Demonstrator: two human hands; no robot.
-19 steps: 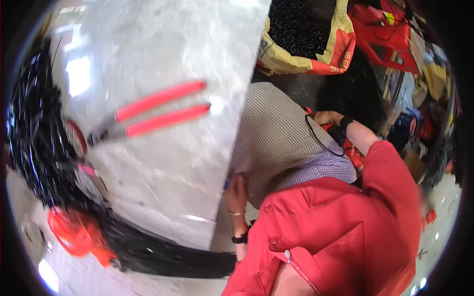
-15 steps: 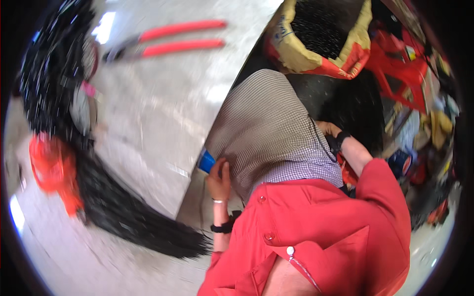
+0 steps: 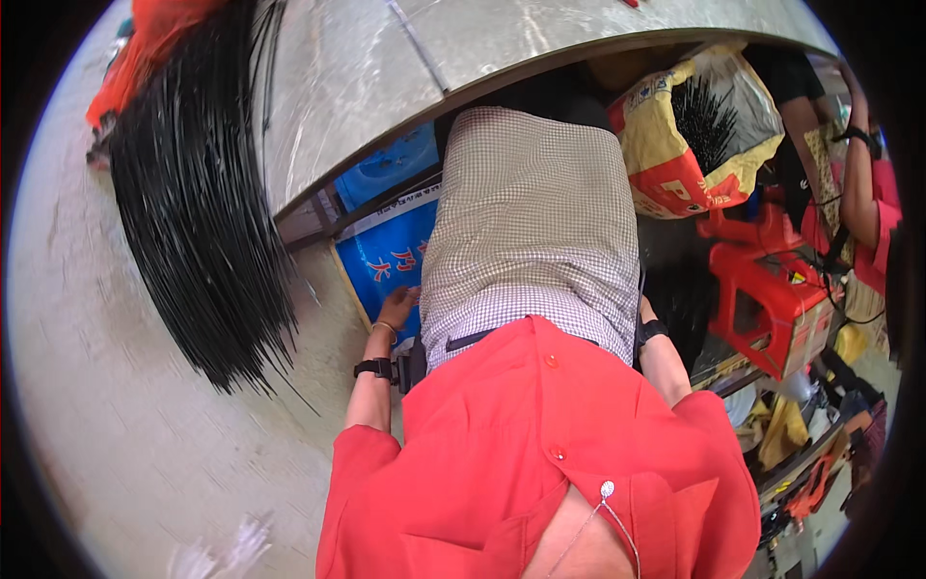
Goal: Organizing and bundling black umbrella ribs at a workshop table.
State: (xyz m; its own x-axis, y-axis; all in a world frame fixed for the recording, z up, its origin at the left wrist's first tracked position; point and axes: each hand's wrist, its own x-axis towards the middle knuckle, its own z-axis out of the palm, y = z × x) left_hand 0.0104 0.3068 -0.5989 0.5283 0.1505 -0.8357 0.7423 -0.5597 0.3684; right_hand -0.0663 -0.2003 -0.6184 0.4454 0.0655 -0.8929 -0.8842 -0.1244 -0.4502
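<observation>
My left hand (image 3: pixel 398 307) hangs low beside my lap, fingers stretched out toward the edge of the checked apron (image 3: pixel 531 212). It appears to hold nothing, and a blue printed board (image 3: pixel 371 259) is just beyond it. My right hand (image 3: pixel 646 311) is down at the other side of the apron, mostly hidden by it; its fingers do not show. At the left, a thick bundle of long thin black strands (image 3: pixel 203 203) hangs over the table's end, with an orange wrapping (image 3: pixel 154 43) at its upper part. An open yellow and red sack (image 3: pixel 666 145) holds short black pieces (image 3: pixel 704 121).
The grey stone-like tabletop (image 3: pixel 338 116) crosses the top, its edge in front of my knees. A red plastic stool (image 3: pixel 762 289) stands at right, near mixed clutter. Another person's arm (image 3: pixel 858 183) shows at far right. Pale floor (image 3: pixel 145 425) lies at left.
The view has swung, so the table edge now runs across the top. Red-handled pliers on the table have left the view. The other person has come into view; my hands stay low at my sides.
</observation>
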